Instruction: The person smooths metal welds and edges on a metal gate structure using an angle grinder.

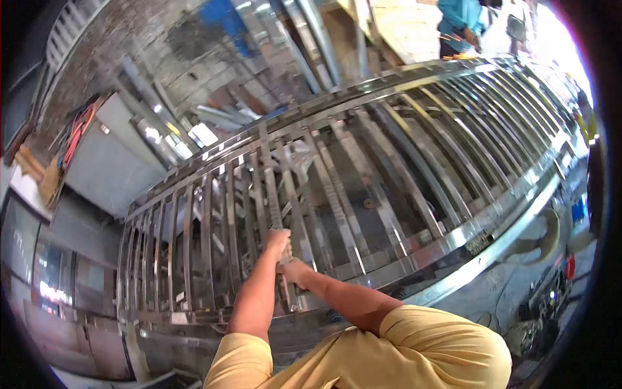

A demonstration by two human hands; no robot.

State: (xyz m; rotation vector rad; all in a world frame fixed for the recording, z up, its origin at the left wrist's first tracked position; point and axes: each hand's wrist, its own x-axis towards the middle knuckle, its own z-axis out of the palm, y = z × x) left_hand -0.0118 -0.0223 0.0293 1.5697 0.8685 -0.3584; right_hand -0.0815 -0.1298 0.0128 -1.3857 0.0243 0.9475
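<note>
A long shiny metal grille (450, 236) with many parallel bars stretches across the view in front of me. My left hand (278, 242) is closed around one of its flat metal bars (273, 194), near the side closest to me. Just below it, my right hand (293, 270) is closed on the same bar, almost touching the left one. The fingers of both hands are partly hidden and a little blurred. Both arms reach forward from yellow sleeves.
A grey metal cabinet (107, 155) stands at left, with orange cables (81, 133) on it. Metal lengths (301, 42) lean beyond the grille. At the top right, a person in blue-green clothing (459, 23) works near orange sparks. Tools and cables (541, 298) lie at lower right.
</note>
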